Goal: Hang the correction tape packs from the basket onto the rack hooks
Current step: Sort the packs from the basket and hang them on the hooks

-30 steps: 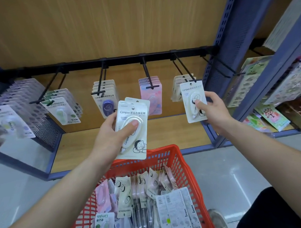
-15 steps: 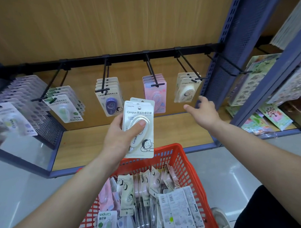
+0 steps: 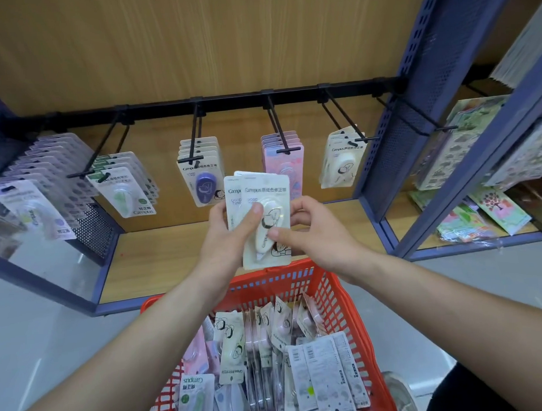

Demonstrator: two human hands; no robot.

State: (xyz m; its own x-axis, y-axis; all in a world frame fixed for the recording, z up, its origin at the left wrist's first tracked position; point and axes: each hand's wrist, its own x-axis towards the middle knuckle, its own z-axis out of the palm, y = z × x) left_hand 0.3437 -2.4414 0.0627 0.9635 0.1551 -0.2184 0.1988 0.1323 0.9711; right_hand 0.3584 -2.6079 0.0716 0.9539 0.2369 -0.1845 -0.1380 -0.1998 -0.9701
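- Head view, far L: lilac packs [image 3: 33,210] crowd the end hook. Next along the black rack bar [image 3: 229,103] hang green packs [image 3: 124,186], then blue-purple packs [image 3: 202,177].
- L hand [image 3: 231,237]: held up in front of the rack, above the basket. Fingers are curled behind a stack of cream packs [image 3: 250,187], w/ the thumb pressed on the front blister. At least 2 cards are fanned; can't tell if more sit behind.
- R hand [image 3: 313,231]: now at the stack. Thumb is on the lower blister of the front pack [image 3: 280,254], fingers wrapped behind its R edge, so it pinches it.
- Change: 1 s ago the R hand was out at the R hook [image 3: 358,139], putting a cream pack on. Half a sec ago it was pulling away w/ nothing in it. Now it is back at the stack. So that pack looks hung, and I'd say the next one is being peeled off.
- Behind the stack: pink packs [image 3: 285,161] on their hook.
- R of that: hung cream packs [image 3: 342,163] on the R hook, w/ rod still bare in front, so prob. room for more.
- Bottom: red basket [image 3: 337,298] holds many mixed packs, so the job looks far from done.
- Far R: sticker sheets [image 3: 477,155] on the neighbouring shelf, not part of this.
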